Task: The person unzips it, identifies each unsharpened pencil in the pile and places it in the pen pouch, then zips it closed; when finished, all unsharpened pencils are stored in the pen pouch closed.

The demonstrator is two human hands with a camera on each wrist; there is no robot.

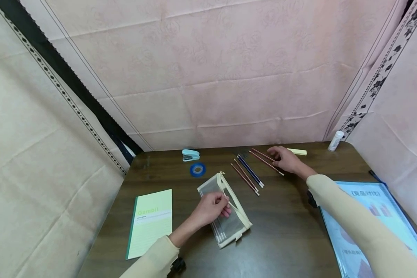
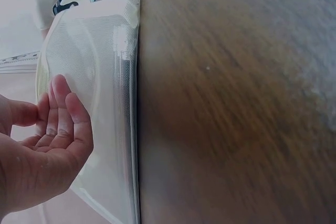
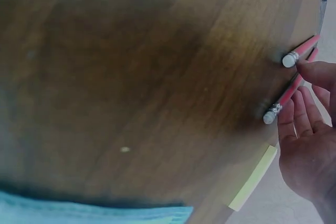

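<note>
A cream-edged mesh pencil case (image 1: 217,245) lies slanted on the table, several white stick-like lines showing through its lower part. Over its open zip side, my left hand (image 1: 211,207) pinches the cream edge between thumb and forefinger, the other fingers loosely bent. Farther right, my right hand (image 1: 286,159) is low over two reddish pencils (image 1: 266,163) with eraser ends. In the right wrist view, its thumb and loosely bent fingers straddle the lower red pencil (image 3: 289,94), with a gap between them. More red pencils (image 1: 243,177) and dark blue pencils (image 1: 251,172) lie to its left.
A light blue stapler (image 1: 190,155) and blue tape roll (image 1: 197,169) sit at the back. A green notebook (image 1: 153,224) lies left, a blue folder (image 1: 347,204) right. Beyond the right hand are a pale yellow block (image 1: 297,151) and a white bottle (image 1: 336,141).
</note>
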